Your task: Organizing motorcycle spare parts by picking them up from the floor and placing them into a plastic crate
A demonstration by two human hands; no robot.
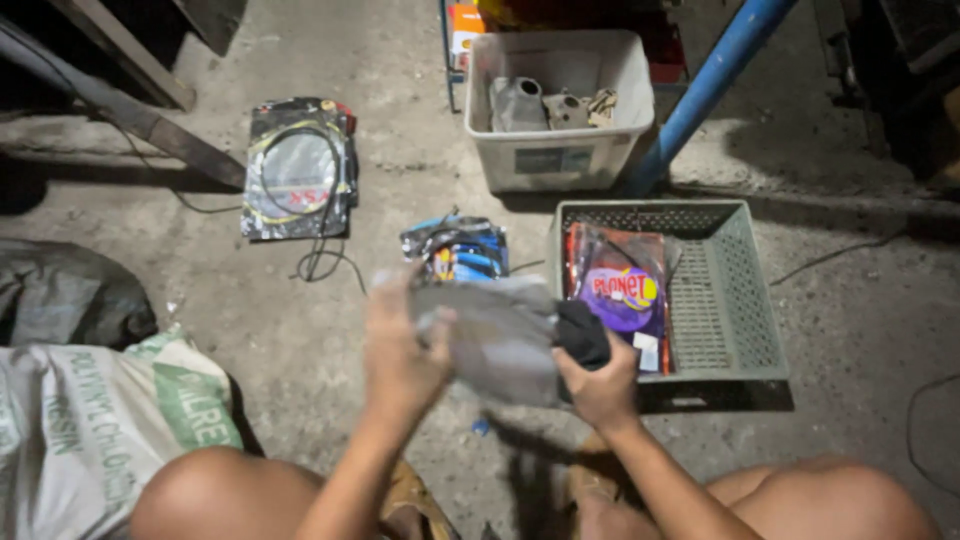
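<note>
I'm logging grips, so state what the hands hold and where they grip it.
Both hands hold one grey plastic packet: the left hand grips its left edge, the right hand its right end, where something dark shows. The packet is blurred.

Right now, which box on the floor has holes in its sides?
The grey-green plastic crate nearest the hands; its walls are mesh, while the white plastic tub behind it has solid sides.

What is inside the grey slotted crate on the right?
The grey slotted crate holds flat plastic packets stacked at its left end; its right part shows bare slatted floor. Whatever lies under the packets is covered.
</note>
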